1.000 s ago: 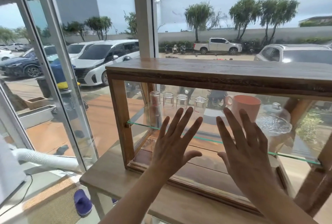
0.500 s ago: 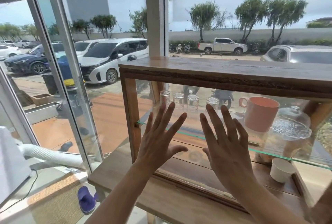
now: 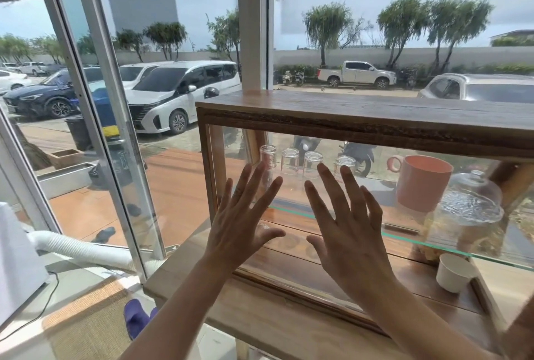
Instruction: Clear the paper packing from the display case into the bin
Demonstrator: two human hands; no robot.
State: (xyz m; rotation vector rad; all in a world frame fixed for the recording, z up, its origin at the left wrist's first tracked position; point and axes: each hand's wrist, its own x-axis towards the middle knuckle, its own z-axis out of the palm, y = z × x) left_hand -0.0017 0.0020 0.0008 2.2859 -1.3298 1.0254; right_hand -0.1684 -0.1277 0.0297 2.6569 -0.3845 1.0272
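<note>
- Up against the front glass of the display case (image 3: 361, 125), head view: both hands are spread flat, fingers splayed, gripping nothing.
- left hand (image 3: 241, 229) sits by the case's left post, right hand (image 3: 349, 239) just beside it, thumbs nearly meeting.
- past the fingertips, small clear glasses (image 3: 289, 161) stand upside down on the glass shelf (image 3: 404, 237).
- off to the right of the right hand: pink mug (image 3: 420, 182), glass dome (image 3: 469, 200), white paper cup (image 3: 453, 272).
- paper packing, can't tell where it is tbh.

Brown wooden display case (image 3: 361, 117), pink mug (image 3: 420, 183), white paper cup (image 3: 453, 273), purple slipper (image 3: 135, 316), green-edged glass shelf (image 3: 410, 237)
</note>
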